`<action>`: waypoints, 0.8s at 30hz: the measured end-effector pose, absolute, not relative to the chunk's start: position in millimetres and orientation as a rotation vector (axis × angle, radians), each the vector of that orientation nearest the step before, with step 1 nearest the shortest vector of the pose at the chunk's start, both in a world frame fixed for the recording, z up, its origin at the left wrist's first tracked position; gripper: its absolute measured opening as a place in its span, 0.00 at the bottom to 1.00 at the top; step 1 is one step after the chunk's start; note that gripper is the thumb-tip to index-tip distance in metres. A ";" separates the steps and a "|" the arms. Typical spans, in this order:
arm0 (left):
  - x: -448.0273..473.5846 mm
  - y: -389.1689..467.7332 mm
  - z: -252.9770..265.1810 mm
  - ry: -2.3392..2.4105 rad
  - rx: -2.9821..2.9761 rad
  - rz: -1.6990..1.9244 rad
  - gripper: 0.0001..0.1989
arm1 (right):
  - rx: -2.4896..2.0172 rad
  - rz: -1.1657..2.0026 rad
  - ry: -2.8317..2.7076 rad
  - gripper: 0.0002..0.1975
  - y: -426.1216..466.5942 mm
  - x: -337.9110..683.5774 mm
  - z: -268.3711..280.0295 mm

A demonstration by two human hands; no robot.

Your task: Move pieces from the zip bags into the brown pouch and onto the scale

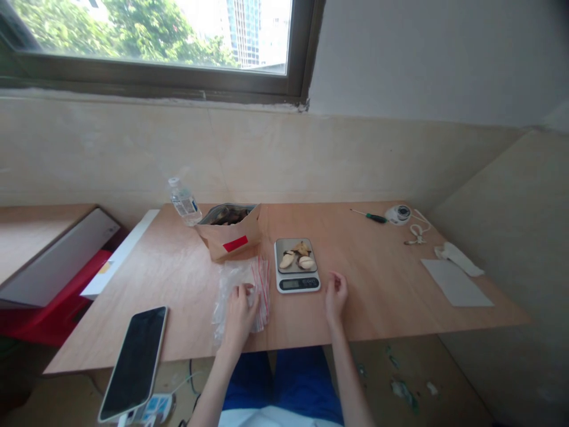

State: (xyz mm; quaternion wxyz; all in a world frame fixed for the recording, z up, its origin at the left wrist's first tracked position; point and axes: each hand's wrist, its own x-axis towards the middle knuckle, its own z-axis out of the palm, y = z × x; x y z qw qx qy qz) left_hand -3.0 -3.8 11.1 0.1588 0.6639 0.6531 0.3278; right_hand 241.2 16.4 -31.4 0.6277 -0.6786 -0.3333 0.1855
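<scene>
My left hand [241, 311] rests on a stack of clear zip bags [233, 274] with red-striped edges, its fingers curled in a pinch on the plastic. To the right of the bags is a small white kitchen scale [297, 286], with several pale, dried slices [306, 262] with dark edges on its metal plate. Beside the scale's lower right corner, my right hand [335, 296] lies on the table with its fingers curled in, and nothing shows in it. Behind the bags stands an open brown paper pouch [240, 232] with a red label and dark pieces inside.
A clear water bottle [184, 203] leans by the pouch. At the front left a phone [136, 362] stands near the edge of the wooden table [186, 284]. A screwdriver [373, 217], a white camera [398, 214], a cloth [457, 258] and white paper [457, 284] lie to the right.
</scene>
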 end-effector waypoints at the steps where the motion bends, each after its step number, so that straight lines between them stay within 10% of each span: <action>1: -3.7 -5.2 6.4 1.885 1.912 0.928 0.10 | -1.554 0.422 -0.763 0.16 16.4 240.9 -31.0; 9: -2.7 -3.9 15.7 1.837 1.862 1.007 0.09 | -1.559 0.437 -0.759 0.16 16.5 242.5 -34.1; 17: -15.5 41.2 147.0 1.924 1.916 1.877 0.08 | -1.552 0.420 -0.748 0.17 17.8 242.8 -34.8; 24: -30.2 105.3 198.3 1.846 2.252 1.007 0.11 | -1.537 0.415 -0.779 0.17 17.6 241.6 -31.3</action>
